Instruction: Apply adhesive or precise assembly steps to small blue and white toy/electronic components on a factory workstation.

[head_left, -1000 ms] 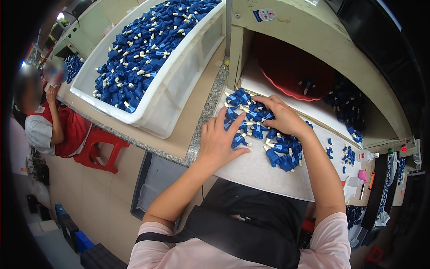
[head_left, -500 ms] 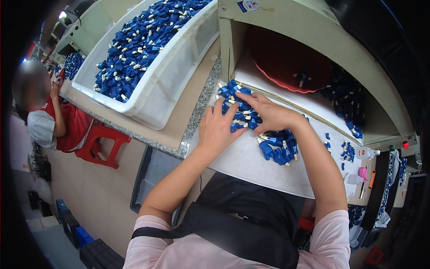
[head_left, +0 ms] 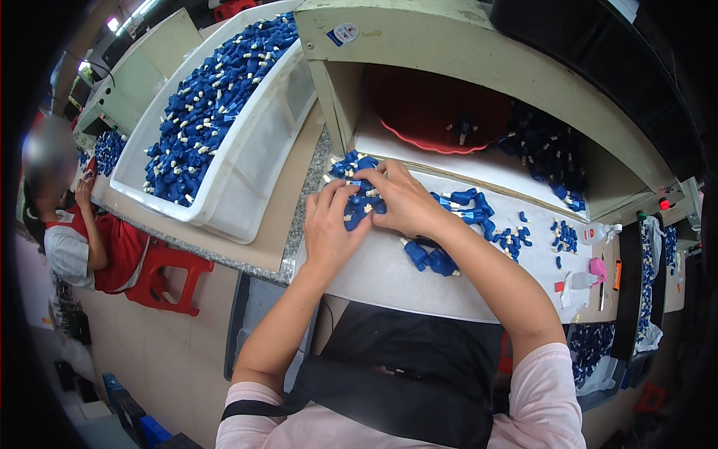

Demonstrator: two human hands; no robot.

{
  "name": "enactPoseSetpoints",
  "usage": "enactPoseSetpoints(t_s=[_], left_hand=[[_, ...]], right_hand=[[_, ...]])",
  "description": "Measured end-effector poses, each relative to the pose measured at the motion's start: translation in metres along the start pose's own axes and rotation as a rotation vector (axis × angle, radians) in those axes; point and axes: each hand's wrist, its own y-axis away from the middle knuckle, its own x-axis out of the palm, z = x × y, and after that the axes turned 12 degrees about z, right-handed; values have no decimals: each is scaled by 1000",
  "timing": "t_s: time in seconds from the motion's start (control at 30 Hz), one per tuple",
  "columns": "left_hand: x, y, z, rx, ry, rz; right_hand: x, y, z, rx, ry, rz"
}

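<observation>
Several small blue figure-like pieces with cream tips (head_left: 355,217) are bunched between my two hands on the white work surface (head_left: 359,280). My left hand (head_left: 329,221) curls round them from the left, its fingertips over the cluster. From the other side my right hand (head_left: 407,198) closes in, fingers bent and thumb low near the left one. More such pieces (head_left: 357,161) lie just beyond the fingers. A loose group of larger blue pieces (head_left: 434,258) rests under my right forearm, and another group (head_left: 467,206) lies past it.
A white tub (head_left: 250,179) heaped with blue pieces stands at left. Ahead, a cream-painted shelf (head_left: 419,30) holds a red basin (head_left: 426,135) and dark-looking pieces. Small parts (head_left: 565,236), a bottle (head_left: 596,233) and an orange item (head_left: 617,275) lie at right. A co-worker sits far left.
Both hands have drawn closer together, with the pieces gathered between them. The view has shifted, so more small parts show to the right of my right forearm.
</observation>
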Motion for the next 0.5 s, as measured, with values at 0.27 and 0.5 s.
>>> enactPoseSetpoints(t_s=[0.27, 0.5], left_hand=[[-8, -113, -38, 335, 36, -145], [17, -164, -25, 530, 19, -112]], right_hand=[[-107, -7, -24, 225, 25, -129], [-122, -13, -93, 159, 447, -249]])
